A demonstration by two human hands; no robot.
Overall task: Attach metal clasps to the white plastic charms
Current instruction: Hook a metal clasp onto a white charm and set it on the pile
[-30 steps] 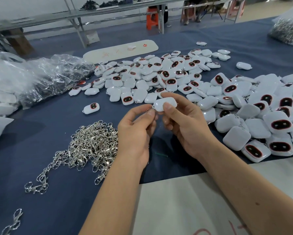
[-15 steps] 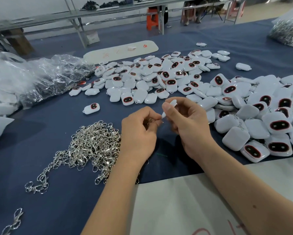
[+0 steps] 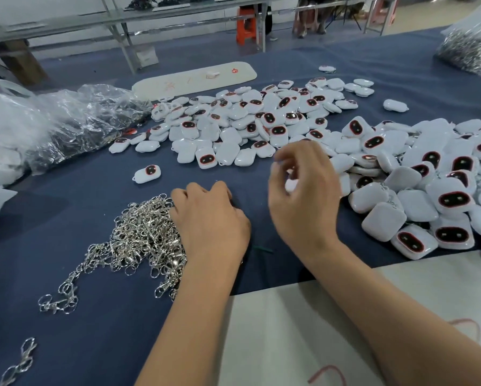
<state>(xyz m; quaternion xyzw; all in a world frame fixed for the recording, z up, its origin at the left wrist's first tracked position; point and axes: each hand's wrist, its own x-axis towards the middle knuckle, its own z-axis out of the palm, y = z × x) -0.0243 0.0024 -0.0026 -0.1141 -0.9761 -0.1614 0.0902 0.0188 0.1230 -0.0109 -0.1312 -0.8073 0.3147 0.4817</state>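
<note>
My left hand (image 3: 208, 221) rests knuckles-up on the right edge of a heap of silver metal clasps (image 3: 142, 235). Its fingers curl down into the heap, and its fingertips are hidden. My right hand (image 3: 303, 196) is raised and blurred beside the big spread of white plastic charms (image 3: 261, 121). A white charm (image 3: 291, 185) shows between its curled fingers and thumb. More charms with dark red-rimmed faces are piled at the right (image 3: 428, 196).
A blue cloth (image 3: 67, 196) covers the table. Clear plastic bags (image 3: 67, 126) lie at the left. A bag of metal parts (image 3: 467, 51) sits far right. A white sheet (image 3: 303, 330) lies at the near edge. A few loose clasps (image 3: 19, 363) are at bottom left.
The hands were together, joining a clasp to a charm. Now they have parted: the left dropped onto the clasp heap, and the right lifted toward the charms.
</note>
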